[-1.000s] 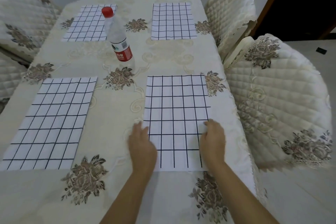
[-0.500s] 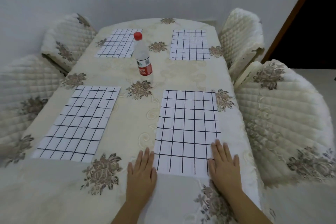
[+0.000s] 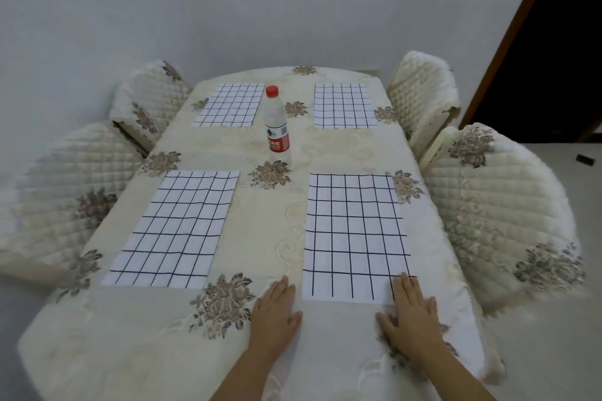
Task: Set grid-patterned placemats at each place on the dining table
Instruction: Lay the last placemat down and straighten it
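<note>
Floral-clothed counter (image 3: 270,238), 4 places covered: both hands have slid back off the near-right placemat (image 3: 355,238), left hand (image 3: 275,312) flat beside it, right hand (image 3: 412,319) fingers (image 3: 405,286) straight, tips touching its corner, gripping nothing, so task's prob. done.

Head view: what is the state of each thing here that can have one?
Near right placemat, flat, its near corner under the right hand.
Near left placemat, flat, untouched.
Far left placemat, flat.
Far right placemat, flat.
Water bottle, upright, cap on.
Left hand, open, flat on the tablecloth.
Right hand, open, flat.
</note>
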The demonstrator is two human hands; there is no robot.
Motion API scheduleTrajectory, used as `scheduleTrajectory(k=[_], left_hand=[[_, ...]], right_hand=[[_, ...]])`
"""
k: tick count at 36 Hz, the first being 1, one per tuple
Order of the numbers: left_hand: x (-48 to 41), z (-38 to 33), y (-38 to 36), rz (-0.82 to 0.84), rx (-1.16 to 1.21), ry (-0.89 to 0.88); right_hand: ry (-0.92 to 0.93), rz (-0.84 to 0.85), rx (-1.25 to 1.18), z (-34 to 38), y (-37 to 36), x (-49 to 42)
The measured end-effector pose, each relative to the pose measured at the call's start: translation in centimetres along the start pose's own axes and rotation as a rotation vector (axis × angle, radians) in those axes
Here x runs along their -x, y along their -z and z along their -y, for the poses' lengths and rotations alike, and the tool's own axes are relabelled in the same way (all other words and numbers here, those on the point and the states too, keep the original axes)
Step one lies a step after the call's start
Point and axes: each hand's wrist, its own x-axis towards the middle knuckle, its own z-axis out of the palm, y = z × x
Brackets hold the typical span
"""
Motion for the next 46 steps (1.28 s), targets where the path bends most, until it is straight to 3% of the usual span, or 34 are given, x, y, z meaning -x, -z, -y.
scheduleTrajectory(k=[11, 20, 24, 28, 31, 35, 39, 46], left_hand=[[5.9, 5.5, 0.7, -0.038, 0.106, -0.184], [8.1, 9.5, 1.3, 0.025, 0.05, -0.129], [8.3, 10.0, 2.2, 0.045, 0.067, -0.1], [7.2, 8.8, 3.1, 0.049, 0.072, -0.061], [5.6, 7.1, 3.8, 0.063, 0.255, 0.045], [3.4, 4.5, 4.5, 0.139, 0.476, 0.185], [1.5, 2.1, 5.1, 0.22, 0.55, 0.192], [-2.4, -1.0, 5.7, 0.259, 0.726, 0.275]], right_hand=[[0.12, -0.09, 0.107, 8.4, -5.4, 3.5], [0.145, -0.111, 0.124, 14.8, -7.2, 6.4], [0.136, -0.035, 0.062, 16.7, -5.5, 7.5], [0.03, -0.07, -0.056, 15.3, -4.3, 6.8], [-0.128, -0.114, -0.159, 13.1, -3.0, 5.7], [-0.37, -0.198, -0.465, 9.5, -0.9, 4.2], [-0.611, -0.244, -0.758, 6.6, 1.2, 2.6], [-0.767, -0.224, -0.808, 3.7, 3.3, 0.2]])
